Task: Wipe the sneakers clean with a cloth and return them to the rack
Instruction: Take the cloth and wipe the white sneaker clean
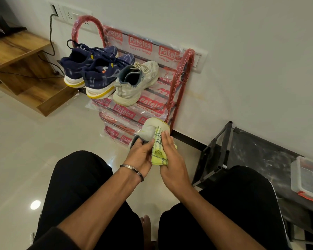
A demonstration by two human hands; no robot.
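A white sneaker is held heel-up in front of the red shoe rack. My left hand grips it at the collar. My right hand holds a yellow-green cloth against the sneaker's heel. The matching white sneaker stands on the rack's top shelf. Two navy sneakers with yellow-trimmed soles sit beside it on the left. The rack's shelves are still wrapped in printed plastic.
A wooden stepped unit with cables stands at the left wall. A black metal rack stands at the right, with a clear plastic box on it. My black-clad knees fill the lower view above the glossy tiled floor.
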